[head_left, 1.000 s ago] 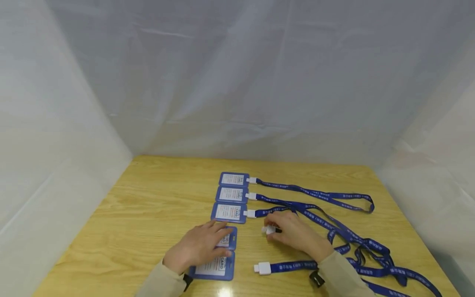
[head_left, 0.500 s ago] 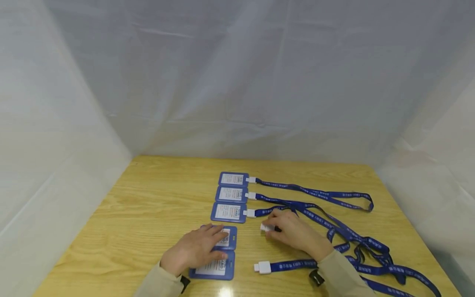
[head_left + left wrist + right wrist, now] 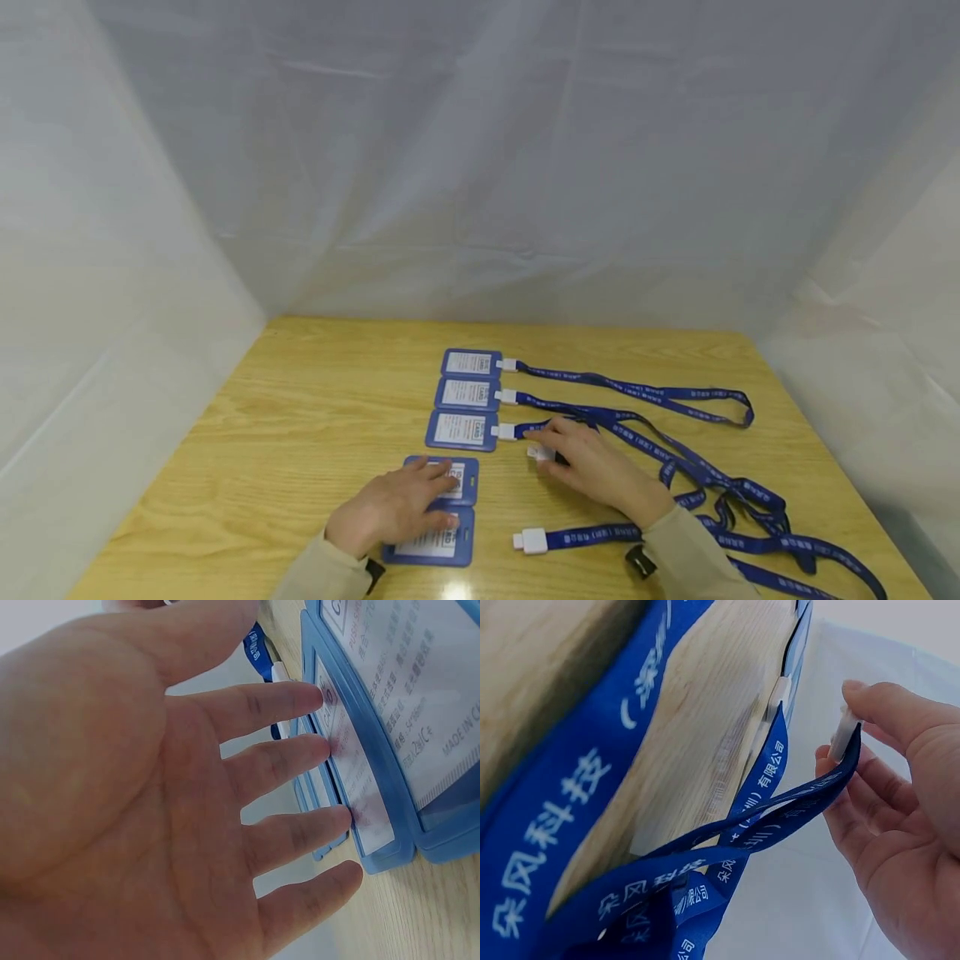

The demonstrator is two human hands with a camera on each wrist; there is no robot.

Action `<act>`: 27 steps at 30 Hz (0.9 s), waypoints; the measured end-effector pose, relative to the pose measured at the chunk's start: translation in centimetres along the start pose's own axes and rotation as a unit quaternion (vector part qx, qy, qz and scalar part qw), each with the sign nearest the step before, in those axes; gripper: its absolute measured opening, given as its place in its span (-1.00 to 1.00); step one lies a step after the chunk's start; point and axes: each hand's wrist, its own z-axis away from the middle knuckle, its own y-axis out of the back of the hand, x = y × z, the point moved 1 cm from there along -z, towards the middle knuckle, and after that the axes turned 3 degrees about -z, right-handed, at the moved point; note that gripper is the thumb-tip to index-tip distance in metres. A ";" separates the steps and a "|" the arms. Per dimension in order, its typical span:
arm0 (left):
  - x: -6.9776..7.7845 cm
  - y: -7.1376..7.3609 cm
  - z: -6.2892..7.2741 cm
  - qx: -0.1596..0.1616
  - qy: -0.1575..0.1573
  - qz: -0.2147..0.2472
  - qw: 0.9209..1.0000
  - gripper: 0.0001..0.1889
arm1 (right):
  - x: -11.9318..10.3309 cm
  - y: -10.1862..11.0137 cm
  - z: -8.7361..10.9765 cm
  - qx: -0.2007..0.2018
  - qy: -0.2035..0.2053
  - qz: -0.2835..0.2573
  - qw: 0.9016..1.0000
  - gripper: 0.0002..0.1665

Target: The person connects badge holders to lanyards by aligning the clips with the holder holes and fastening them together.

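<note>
Left hand point(image 3: 393, 504), fingers extended, partly hid upper loose badge point(image 3: 465, 471). Right of badge, right hand point(image 3: 592, 467) pinched white clip point(image 3: 538, 453), partly covering it; attached lanyard's point(image 3: 802, 802) far end untraceable.

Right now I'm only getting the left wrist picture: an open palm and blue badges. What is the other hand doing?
Observer: The right hand pinches a white clip at the end of a blue lanyard.

Visitor: Fingers block my view; how many badges have straps joined on?

Observer: In the head view, three: the far badges each join a lanyard.

Visitor: Any spare strap nearby?

Observer: Yes, another lanyard lies right of the nearest badge, its clip attached to no badge.
</note>
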 end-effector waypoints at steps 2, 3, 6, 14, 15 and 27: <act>0.0 0.0 0.0 0.000 0.000 -0.001 1.000 -0.35 | 0.0 -0.1 0.0 0.002 -0.005 0.005 1.000 -0.48; 0.0 0.0 0.0 -0.001 0.001 -0.001 1.000 -0.35 | 0.0 -0.1 0.0 0.002 -0.008 0.006 1.000 -0.47; 0.1 -0.1 -0.1 -0.003 0.000 -0.005 1.000 -0.34 | 0.0 -0.2 0.0 0.006 -0.011 0.009 1.000 -0.49; 0.2 -0.1 -0.3 -0.006 -0.005 -0.008 1.000 -0.34 | 0.1 -0.2 0.0 0.012 0.010 -0.007 1.000 -0.71; 0.2 -0.1 -0.3 -0.006 -0.006 -0.008 1.000 -0.34 | 0.1 -0.2 0.0 0.012 0.016 -0.007 1.000 -0.73; 0.4 -0.2 -0.5 -0.002 -0.021 -0.010 1.000 -0.34 | 0.4 -0.6 -0.1 0.070 0.095 0.033 0.992 -0.75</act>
